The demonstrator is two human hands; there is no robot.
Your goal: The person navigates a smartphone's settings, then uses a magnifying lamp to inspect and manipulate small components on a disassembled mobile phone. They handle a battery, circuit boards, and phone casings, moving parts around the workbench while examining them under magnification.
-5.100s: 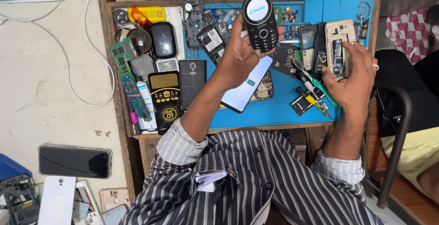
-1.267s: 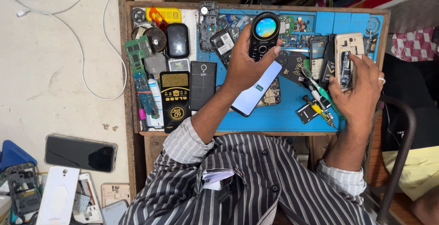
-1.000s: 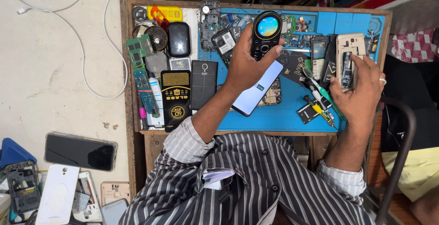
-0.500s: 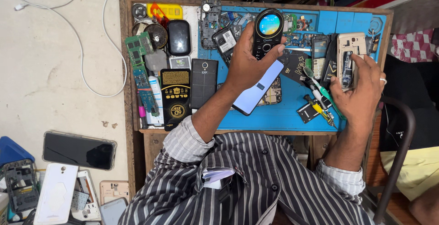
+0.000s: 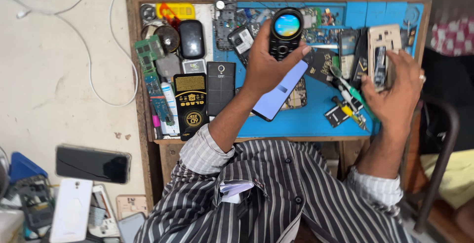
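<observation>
My left hand (image 5: pixel 266 65) holds a black keypad phone (image 5: pixel 285 32) upright over the blue work mat (image 5: pixel 306 119); its small screen is lit with colours. My right hand (image 5: pixel 395 92) grips a beige phone frame (image 5: pixel 382 50) with its insides exposed, above the mat's right side. A smartphone with a pale blue screen (image 5: pixel 279 95) lies tilted on the mat under my left wrist. A green-handled screwdriver (image 5: pixel 353 92) and a yellow-handled tool (image 5: pixel 348 112) lie beside my right hand.
The wooden tray's rim (image 5: pixel 143 75) frames circuit boards, a black phone back (image 5: pixel 220 87), a black-and-gold box (image 5: pixel 190 105) and a black mouse-like case (image 5: pixel 191 38). On the floor at left lie a dark phone (image 5: pixel 93 163), a white phone (image 5: pixel 71 210) and a white cable (image 5: pixel 98 65).
The keypad phone's screen has lit up in colour and my left hand has lowered slightly. My right hand has kept the beige frame near the same spot.
</observation>
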